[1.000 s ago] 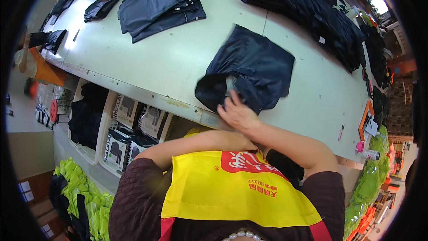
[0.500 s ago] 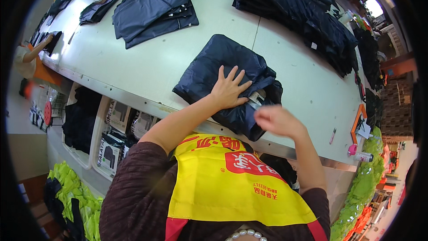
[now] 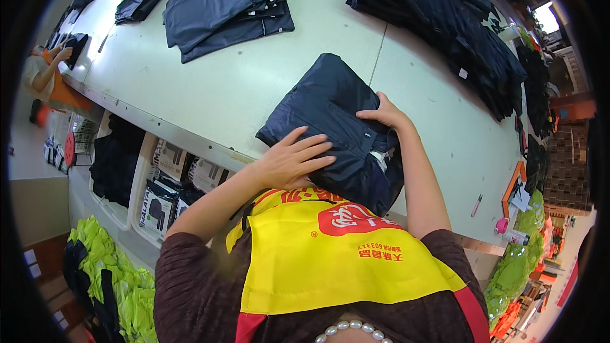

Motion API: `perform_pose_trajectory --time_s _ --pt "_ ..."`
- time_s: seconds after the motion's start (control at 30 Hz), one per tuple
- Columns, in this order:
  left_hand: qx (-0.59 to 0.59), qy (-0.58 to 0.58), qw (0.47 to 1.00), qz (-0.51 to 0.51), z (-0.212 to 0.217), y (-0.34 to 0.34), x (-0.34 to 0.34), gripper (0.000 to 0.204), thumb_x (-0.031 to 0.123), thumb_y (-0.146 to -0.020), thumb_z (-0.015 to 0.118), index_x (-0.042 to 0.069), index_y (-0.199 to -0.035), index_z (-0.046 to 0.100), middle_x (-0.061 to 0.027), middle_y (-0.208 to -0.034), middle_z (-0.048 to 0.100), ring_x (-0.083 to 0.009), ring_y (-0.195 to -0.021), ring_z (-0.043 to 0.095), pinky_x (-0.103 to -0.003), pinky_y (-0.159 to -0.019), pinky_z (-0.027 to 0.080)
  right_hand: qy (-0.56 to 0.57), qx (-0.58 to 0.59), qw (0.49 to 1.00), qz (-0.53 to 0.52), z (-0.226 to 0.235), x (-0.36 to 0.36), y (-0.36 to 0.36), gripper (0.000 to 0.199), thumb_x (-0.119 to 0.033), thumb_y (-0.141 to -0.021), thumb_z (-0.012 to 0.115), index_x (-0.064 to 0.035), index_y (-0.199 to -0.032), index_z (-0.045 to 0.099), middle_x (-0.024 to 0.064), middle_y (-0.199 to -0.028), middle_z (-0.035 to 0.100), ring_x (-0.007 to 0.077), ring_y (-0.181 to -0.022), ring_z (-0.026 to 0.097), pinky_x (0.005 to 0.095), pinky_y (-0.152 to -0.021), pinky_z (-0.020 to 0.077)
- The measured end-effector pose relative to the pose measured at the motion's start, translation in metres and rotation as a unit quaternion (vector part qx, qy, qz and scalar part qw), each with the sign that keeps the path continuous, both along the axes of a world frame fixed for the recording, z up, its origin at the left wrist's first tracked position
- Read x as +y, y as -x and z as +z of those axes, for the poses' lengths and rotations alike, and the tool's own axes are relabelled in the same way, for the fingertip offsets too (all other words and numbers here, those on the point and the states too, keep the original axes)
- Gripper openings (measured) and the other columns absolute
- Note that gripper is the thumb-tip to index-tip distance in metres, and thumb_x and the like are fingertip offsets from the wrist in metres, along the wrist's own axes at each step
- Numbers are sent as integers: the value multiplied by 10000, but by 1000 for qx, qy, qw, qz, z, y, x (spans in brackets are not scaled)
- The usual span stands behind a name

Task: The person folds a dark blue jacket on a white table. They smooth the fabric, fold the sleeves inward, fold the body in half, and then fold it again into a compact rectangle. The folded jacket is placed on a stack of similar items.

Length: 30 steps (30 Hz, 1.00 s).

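A folded navy garment [image 3: 327, 105] of smooth, slightly shiny cloth lies at the near edge of the table, with a white label [image 3: 380, 160] showing on its right part. My left hand [image 3: 293, 160] rests on its near left side, fingers spread and flat on the cloth. At the upper right edge of the same garment, my right hand [image 3: 389, 114] has its thumb over the top and its fingers round the side; the fingertips are partly hidden.
Stacks of dark folded garments lie at far left [image 3: 229, 6] and far right [image 3: 438, 19]. An orange frame [image 3: 513, 187], a pen [image 3: 476, 206] and a small bottle [image 3: 516, 237] sit at right. Packaged goods [image 3: 159, 206] fill a bin under the table. Another person [image 3: 47, 76] works at far left.
My right hand has gone from near the label up to the garment's far right edge. My left hand has slid toward me and left. The garment's top looks flatter.
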<state>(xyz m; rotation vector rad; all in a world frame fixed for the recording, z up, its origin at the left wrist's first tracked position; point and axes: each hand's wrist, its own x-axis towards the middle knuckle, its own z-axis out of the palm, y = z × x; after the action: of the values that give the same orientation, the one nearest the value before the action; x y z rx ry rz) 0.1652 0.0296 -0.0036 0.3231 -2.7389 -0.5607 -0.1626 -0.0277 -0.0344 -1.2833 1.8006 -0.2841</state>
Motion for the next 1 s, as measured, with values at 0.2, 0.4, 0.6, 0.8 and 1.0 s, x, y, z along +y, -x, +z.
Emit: perform_pose_trajectory --time_s 0.2,0.4,0.6,0.8,1.0 --pt "-53 237 966 87 -57 -10 -1 560 233 -842 525 234 -1379 364 -70 -1450 339 -231 -1352 280 -511 -1098 114 -112 26 990 79 18 -23 -18 721 -323 -582 813 69 -1131 559 159 -1017 641 218 -901 621 310 -841 482" --pt "-5 206 978 43 -23 26 -22 268 166 -782 588 170 -1047 544 -113 -1280 514 -269 -1244 426 -505 -1050 247 3 -11 991 130 0 -8 -10 477 -241 -661 711 11 -1056 627 136 -965 667 226 -868 627 325 -797 491" --pt "-232 -41 970 -59 10 73 -69 298 223 -639 713 92 -886 611 -150 -804 663 -333 -774 634 -432 -719 490 81 142 985 64 38 15 -46 814 -636 -687 609 93 -1050 575 292 -1004 621 394 -933 616 409 -831 483" --pt "-221 -156 958 -96 -14 109 -118 393 358 -656 695 40 -888 696 -193 -750 652 -356 -760 632 -426 -708 495 66 309 909 272 76 38 -95 973 -711 -496 714 134 -955 567 251 -950 610 356 -923 592 385 -858 418" --pt "-131 -372 913 -106 11 95 -144 406 323 -793 684 7 -1045 645 -157 -971 672 -251 -908 640 -327 -799 495 12 243 943 228 61 29 -60 825 -499 -463 834 96 -966 561 234 -880 618 369 -862 609 406 -783 476"
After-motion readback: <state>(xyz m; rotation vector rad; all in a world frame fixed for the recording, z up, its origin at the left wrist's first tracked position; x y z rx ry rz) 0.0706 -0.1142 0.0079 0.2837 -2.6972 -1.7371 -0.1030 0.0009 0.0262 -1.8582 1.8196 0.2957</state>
